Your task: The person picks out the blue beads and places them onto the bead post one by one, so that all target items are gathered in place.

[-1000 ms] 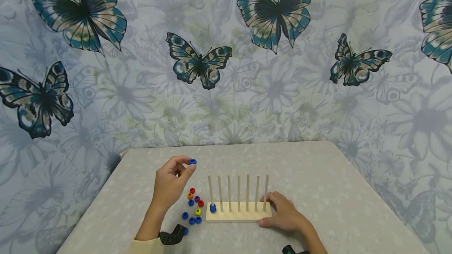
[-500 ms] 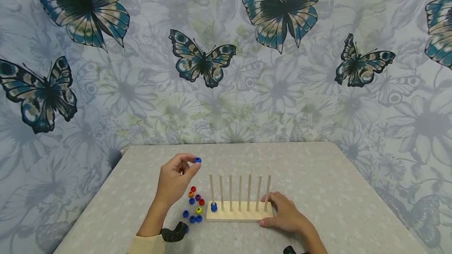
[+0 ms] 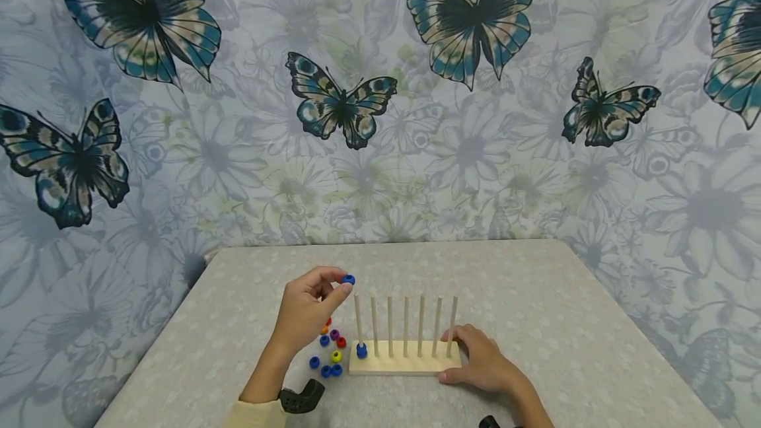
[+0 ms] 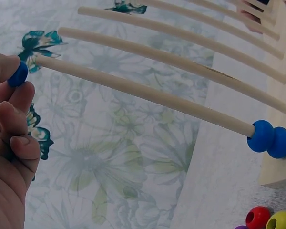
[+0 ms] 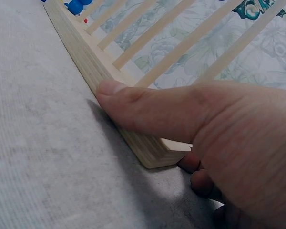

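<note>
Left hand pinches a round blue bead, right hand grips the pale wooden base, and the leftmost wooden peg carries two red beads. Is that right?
Not quite: the two round beads on the leftmost pale wooden peg are blue, not red, as the left wrist view shows.

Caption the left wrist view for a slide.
Left hand pinches a blue bead near a peg holding two blue beads.

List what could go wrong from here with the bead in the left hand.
The left hand only pinches the bead, so it might slip and roll away. The leftmost peg, close by, could get knocked. The right hand grips just one end of the base, so a bump might swing it into the loose beads nearby.
</note>
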`<state>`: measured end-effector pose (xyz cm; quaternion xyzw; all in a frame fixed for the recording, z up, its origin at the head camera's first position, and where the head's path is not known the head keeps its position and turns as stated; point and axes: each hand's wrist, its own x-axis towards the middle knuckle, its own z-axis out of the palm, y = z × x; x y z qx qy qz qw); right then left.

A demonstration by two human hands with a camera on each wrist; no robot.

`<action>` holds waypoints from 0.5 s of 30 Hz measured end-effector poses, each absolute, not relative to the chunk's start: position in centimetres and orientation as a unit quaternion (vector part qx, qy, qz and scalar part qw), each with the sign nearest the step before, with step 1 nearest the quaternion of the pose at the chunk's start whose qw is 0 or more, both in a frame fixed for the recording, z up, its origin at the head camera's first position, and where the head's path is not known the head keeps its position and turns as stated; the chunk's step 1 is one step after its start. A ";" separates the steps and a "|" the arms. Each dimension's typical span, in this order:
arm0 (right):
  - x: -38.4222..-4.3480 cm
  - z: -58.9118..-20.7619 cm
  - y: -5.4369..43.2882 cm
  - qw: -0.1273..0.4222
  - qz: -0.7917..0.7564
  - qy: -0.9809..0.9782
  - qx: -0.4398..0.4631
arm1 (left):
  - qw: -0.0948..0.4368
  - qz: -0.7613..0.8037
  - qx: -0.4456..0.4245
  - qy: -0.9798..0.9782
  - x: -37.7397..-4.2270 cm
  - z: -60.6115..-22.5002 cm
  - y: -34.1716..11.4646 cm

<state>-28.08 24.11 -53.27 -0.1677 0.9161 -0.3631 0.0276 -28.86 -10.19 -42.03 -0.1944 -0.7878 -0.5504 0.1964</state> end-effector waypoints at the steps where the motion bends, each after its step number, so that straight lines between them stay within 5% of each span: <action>1: -28.1 -53.3 24.1 0.027 -0.363 0.916 -0.167 | 0.197 -0.549 -0.198 -0.788 -29.0 -42.2 -10.3; 15: -27.9 -53.0 23.9 0.030 -0.360 0.919 -0.156 | 0.158 -0.554 -0.236 -0.782 -29.4 -42.7 -10.5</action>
